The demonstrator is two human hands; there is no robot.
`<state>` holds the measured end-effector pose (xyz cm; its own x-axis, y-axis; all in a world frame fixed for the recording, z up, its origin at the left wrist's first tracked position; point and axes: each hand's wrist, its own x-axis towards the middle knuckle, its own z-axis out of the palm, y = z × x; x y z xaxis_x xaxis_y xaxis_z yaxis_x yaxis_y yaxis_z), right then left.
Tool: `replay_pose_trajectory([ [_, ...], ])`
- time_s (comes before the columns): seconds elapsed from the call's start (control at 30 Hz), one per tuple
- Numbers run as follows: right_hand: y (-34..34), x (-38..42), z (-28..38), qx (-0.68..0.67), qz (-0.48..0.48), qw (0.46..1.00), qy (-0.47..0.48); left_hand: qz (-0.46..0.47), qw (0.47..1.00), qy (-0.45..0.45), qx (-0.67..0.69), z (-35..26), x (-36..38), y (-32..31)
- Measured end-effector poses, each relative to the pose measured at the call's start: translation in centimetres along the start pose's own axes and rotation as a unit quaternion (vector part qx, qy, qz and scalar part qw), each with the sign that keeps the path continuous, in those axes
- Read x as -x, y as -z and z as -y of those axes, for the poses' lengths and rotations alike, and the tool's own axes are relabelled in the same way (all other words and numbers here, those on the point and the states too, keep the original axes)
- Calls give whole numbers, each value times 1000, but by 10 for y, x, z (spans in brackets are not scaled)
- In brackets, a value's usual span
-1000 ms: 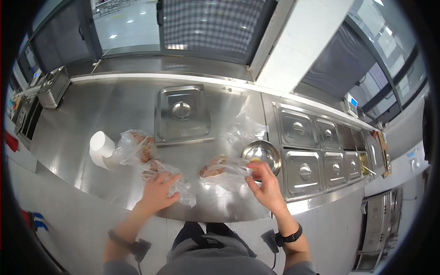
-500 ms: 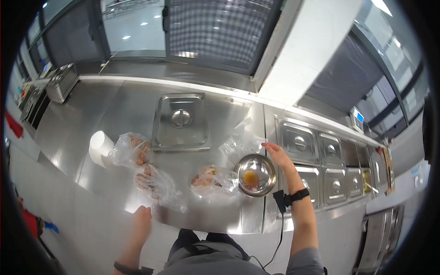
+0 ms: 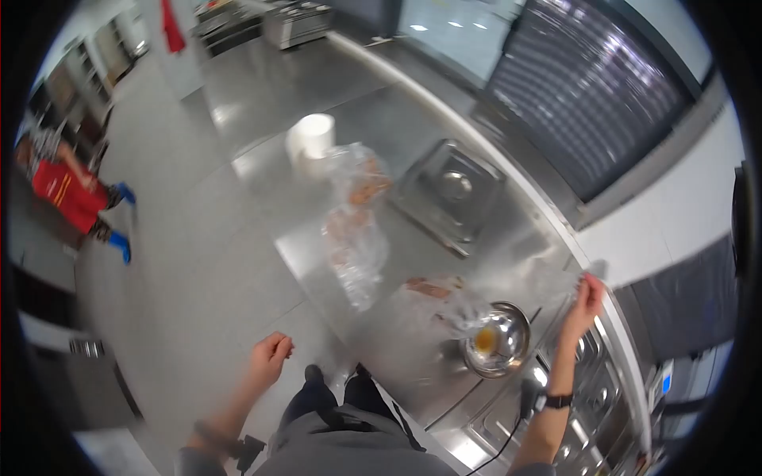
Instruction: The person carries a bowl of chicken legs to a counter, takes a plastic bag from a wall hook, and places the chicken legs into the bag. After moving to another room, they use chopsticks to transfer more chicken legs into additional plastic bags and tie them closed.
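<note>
Right hand (image 3: 588, 297) farther out, on bag (image 3: 533, 279)

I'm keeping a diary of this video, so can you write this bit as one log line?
left hand: off counter, loosely curled, holding nothing | right hand: touching clear plastic bag | metal bowl: on counter, yellow bit inside

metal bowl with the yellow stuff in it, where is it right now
In the head view, the metal bowl sits on the counter, lower right, between a plastic bag and the right hand.

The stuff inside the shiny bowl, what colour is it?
Orange-yellow. A small blob sits at the bottom of the metal bowl, seen in the head view.
</note>
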<state>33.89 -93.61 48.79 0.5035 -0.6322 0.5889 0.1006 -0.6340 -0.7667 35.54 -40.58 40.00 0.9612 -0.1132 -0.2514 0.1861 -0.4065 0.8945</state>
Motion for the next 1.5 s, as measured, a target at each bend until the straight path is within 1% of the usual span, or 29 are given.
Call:
replay_pose_trajectory([
  [0.03,-3,3,34,-13,-13,1000,18,-5,999,12,35,8,9,0],
  [0.1,-16,20,98,-41,-7,993,114,-9,993,29,118,21,31,0],
  [0.17,-29,68,152,-88,55,988,118,-9,977,34,212,38,56,4],
  [0.2,-20,100,152,-53,150,987,36,30,972,38,231,63,71,11],
  [0.23,-46,134,192,-123,294,939,128,25,971,17,236,69,87,19],
  [0.27,-61,163,218,-243,506,825,68,20,971,-1,240,66,106,31],
  [0.3,-83,195,241,-243,665,703,63,17,970,-20,243,69,124,43],
  [0.33,-109,248,253,-356,711,606,16,45,965,-31,256,85,144,55],
  [0.37,-116,295,254,-292,803,506,-118,10,965,-47,256,96,166,65],
  [0.43,-124,384,244,-211,889,354,-202,-60,962,-72,258,106,218,88],
  [0.47,-122,413,261,-208,905,301,-218,-66,958,-45,276,112,246,101],
  [0.53,-118,468,286,-200,926,194,-256,-3,980,-39,196,153,293,119],
  [0.57,-117,491,293,-205,931,201,-225,32,987,-34,155,174,317,126],
  [0.6,-118,512,296,-213,934,209,-195,28,989,-40,136,197,341,126],
  [0.63,-119,529,302,-222,936,220,-165,-2,977,31,213,219,366,124],
  [0.67,-127,531,322,-199,933,199,-223,-28,952,100,287,238,390,120],
  [0.7,-132,539,326,-189,934,205,-225,-50,917,166,358,248,407,120],
  [0.73,-137,548,324,-179,934,212,-226,-128,885,168,414,257,418,119],
  [0.8,-140,569,323,-170,930,228,-234,-279,796,169,511,261,433,129],
  [0.9,-138,587,345,-135,924,258,-249,-332,771,209,501,248,449,154],
  [0.93,-138,592,342,-125,934,235,-237,-265,807,200,488,252,453,152],
  [1.0,-133,601,350,-127,934,228,-245,-129,866,179,449,262,459,142],
  [1.1,-133,612,354,-135,933,233,-241,-87,861,240,439,259,458,133],
  [1.23,-141,621,354,-151,933,258,-199,-196,823,219,487,268,476,135],
  [1.33,-143,647,338,-225,926,236,-193,-303,721,220,584,257,495,144],
  [1.37,-143,654,345,-210,928,216,-219,-333,676,215,621,250,504,145],
  [1.43,-138,666,365,-173,929,189,-268,-306,719,250,572,244,525,146],
  [1.47,-135,675,375,-175,936,168,-256,-287,740,266,547,244,535,147],
  [1.5,-131,683,385,-177,942,149,-241,-281,745,267,543,246,545,143],
])
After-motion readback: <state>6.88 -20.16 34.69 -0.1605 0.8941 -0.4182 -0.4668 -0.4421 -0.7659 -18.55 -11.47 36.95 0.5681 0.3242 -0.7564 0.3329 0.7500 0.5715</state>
